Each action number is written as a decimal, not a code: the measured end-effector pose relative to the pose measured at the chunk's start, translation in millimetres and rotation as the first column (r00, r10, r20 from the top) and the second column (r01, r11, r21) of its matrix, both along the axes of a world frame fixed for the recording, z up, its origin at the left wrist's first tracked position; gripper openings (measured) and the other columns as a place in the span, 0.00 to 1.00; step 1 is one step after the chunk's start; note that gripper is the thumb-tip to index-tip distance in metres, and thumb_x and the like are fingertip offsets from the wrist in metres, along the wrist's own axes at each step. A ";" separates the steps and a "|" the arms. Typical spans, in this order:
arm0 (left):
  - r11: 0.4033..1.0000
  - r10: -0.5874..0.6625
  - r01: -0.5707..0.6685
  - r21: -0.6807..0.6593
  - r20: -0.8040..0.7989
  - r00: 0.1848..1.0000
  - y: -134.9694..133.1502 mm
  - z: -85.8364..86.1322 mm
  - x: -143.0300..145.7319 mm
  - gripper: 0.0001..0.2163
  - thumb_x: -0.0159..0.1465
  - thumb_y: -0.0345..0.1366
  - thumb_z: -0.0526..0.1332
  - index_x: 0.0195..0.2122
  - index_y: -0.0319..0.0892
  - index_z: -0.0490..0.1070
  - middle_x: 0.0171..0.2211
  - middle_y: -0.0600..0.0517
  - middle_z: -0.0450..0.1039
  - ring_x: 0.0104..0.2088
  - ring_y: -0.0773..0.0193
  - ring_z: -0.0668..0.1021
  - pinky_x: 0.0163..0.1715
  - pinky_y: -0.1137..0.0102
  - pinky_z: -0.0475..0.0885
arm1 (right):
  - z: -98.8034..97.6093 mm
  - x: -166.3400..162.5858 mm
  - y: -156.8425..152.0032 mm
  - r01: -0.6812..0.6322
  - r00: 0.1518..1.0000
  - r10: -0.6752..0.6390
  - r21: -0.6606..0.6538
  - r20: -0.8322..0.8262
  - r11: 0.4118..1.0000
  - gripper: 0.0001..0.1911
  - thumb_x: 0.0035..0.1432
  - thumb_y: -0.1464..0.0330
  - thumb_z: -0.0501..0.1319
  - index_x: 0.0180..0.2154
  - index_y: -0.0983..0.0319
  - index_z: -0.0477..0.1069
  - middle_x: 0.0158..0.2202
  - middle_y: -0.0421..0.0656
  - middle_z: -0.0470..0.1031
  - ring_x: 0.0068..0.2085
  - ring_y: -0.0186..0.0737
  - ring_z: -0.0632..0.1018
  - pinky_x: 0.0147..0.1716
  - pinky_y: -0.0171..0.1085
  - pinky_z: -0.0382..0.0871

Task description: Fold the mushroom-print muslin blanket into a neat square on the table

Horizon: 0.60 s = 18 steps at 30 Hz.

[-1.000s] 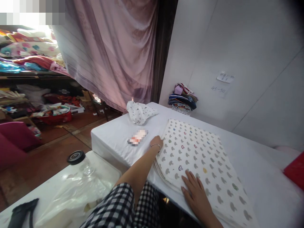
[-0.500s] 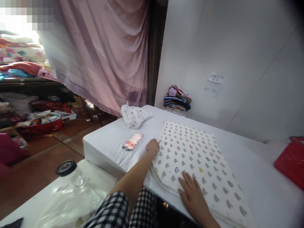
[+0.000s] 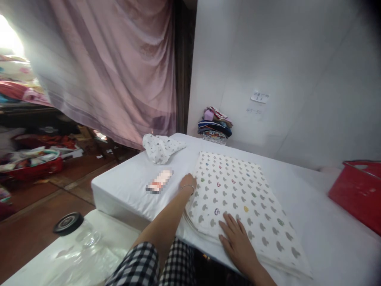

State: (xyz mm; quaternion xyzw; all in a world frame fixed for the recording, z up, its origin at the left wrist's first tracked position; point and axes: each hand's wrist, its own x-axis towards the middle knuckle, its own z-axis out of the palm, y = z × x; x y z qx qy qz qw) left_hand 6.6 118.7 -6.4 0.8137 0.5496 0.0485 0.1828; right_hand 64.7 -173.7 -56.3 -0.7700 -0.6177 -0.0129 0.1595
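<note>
A stack of white cloths printed with grey and coloured mouse-head shapes [image 3: 238,198] lies on a white-covered table [image 3: 125,186]. My left hand [image 3: 188,181], a thin bracelet on its wrist, rests at the stack's left edge; its fingers are tucked against the cloth and mostly hidden. My right hand [image 3: 238,238] lies flat on the near part of the top cloth, fingers spread. A crumpled white patterned cloth [image 3: 160,147] sits at the table's far left corner.
A small blurred object [image 3: 159,181] lies left of the stack. Folded colourful clothes [image 3: 214,125] are piled against the white wall. A red bin [image 3: 357,190] stands at the right. A clear jar with a black lid [image 3: 70,223] is near left, pink curtain [image 3: 113,71] behind.
The view has swung to the right, bringing the red bin into sight. Both hands keep their places on the printed stack.
</note>
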 end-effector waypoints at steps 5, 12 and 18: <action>1.000 -0.029 0.029 -0.001 -0.012 1.000 -0.4 3.9 -1.9 0.16 0.63 0.40 0.48 0.48 0.37 0.60 0.42 0.38 0.72 0.42 0.54 0.75 0.37 0.66 0.68 | 19.7 -4.4 2.2 0.020 0.997 -0.025 -0.078 -0.070 0.997 0.23 0.61 0.59 0.47 0.56 0.56 0.60 0.62 0.42 0.49 0.62 0.44 0.51 0.59 0.51 0.45; 0.995 -0.097 0.098 0.036 -0.031 0.995 -4.3 7.7 -0.3 0.16 0.63 0.40 0.45 0.47 0.37 0.60 0.43 0.36 0.71 0.43 0.49 0.74 0.38 0.60 0.67 | 34.4 0.2 -2.9 0.037 0.953 -0.043 -0.025 -0.301 0.999 0.23 0.58 0.57 0.51 0.54 0.56 0.62 0.61 0.41 0.53 0.62 0.40 0.53 0.60 0.47 0.46; 0.990 -0.136 0.139 0.024 -0.091 0.986 -5.7 4.3 -12.2 0.23 0.59 0.48 0.49 0.48 0.35 0.61 0.42 0.36 0.72 0.42 0.48 0.75 0.37 0.61 0.68 | 34.1 71.3 -67.5 0.474 0.817 -0.323 0.238 -0.478 0.848 0.21 0.57 0.58 0.51 0.49 0.59 0.68 0.56 0.45 0.62 0.58 0.41 0.62 0.56 0.44 0.56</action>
